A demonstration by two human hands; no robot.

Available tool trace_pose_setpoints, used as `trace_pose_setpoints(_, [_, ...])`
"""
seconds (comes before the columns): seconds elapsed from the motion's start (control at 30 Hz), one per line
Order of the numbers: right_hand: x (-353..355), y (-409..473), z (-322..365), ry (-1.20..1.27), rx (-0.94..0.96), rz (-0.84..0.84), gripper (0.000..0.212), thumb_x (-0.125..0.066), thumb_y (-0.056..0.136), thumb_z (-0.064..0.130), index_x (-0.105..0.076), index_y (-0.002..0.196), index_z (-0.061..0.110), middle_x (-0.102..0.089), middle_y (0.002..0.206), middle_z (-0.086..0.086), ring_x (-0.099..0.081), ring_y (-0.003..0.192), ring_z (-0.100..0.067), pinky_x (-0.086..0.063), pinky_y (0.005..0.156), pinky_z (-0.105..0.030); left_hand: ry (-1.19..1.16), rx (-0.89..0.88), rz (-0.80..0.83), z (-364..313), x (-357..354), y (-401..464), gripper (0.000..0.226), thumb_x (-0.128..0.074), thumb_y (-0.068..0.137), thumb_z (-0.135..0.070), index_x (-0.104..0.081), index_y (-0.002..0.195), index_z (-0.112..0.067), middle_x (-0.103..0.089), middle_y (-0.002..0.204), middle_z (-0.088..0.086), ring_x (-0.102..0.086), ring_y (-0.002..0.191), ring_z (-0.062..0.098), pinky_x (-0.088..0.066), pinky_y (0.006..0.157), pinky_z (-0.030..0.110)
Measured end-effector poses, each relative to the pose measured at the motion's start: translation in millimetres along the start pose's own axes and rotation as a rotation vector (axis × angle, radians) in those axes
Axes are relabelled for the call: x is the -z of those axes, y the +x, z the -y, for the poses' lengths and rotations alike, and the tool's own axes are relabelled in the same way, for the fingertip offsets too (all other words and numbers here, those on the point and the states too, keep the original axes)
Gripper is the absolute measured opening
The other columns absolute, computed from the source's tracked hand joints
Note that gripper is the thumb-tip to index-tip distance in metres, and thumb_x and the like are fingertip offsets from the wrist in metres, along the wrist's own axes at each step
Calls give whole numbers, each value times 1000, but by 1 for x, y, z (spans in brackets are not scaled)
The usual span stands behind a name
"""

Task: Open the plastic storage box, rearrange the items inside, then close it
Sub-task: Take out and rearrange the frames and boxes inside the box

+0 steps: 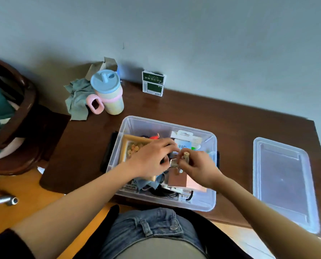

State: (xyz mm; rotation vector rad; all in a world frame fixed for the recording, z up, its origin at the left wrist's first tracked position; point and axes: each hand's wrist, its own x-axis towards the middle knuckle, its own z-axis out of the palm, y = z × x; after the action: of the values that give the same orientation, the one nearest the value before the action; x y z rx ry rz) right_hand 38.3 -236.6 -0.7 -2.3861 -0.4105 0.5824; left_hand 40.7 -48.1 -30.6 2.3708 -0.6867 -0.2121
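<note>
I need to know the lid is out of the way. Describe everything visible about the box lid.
The lid is clear, slightly frosted plastic, rectangular with rounded corners and a raised rim around a flat recessed panel. It is off the storage box and lies flat on the dark brown table, to the right of the box and apart from it. Its near corner looks close to the table's front edge. Neither hand touches it.

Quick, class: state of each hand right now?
Left hand: fingers curled over the clear plastic storage box; what it holds cannot be told.
Right hand: pinching a small tan cylindrical piece.
</note>
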Motion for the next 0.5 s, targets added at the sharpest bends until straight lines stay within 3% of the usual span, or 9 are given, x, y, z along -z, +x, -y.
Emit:
trace_pose_setpoints(0.07, [15,-1,-11,65,-75,-120,16,-54,85,15,-57,74,26,-64,65,3,-53,57,-10,-43,59,-30,25,25,200,-2,-3,6,56,-61,82,-35,-44,135,-28,-49,132,-8,-46,119,11,-39,103,31])
trace_pose_setpoints(0.13, [26,-2,-22,87,-122,-232,17,-55,83,11,-59,72,23,-65,66,5,-58,60,-13,-46,61,-30,131,17,373,-6,-9,12,86,-61,74,-62,-22,145,-33,-44,140,-7,-41,125,14,-30,107,33])
trace_pose_setpoints(0.23, [35,-2,-34,130,-180,-327,17,-54,85,11,-60,71,21,-63,65,8,-56,59,-12,-46,59,-30,247,-25,420,-15,-26,14,116,-63,63,-75,-1,149,-28,-43,142,1,-40,128,19,-20,112,38])
trace_pose_setpoints(0.37, [36,-1,-40,144,-216,-379,19,-53,85,14,-58,69,22,-58,60,9,-47,52,-6,-39,52,-25,216,5,338,-21,-39,16,113,-68,67,-65,-4,149,-21,-43,141,2,-43,125,20,-24,110,33])
trace_pose_setpoints(0.5, [35,0,-42,125,-244,-373,20,-53,84,14,-56,67,24,-58,58,10,-46,49,-6,-35,48,-21,89,63,279,-25,-35,16,90,-71,64,-62,-27,132,-24,-51,122,-4,-55,103,17,-46,87,31])
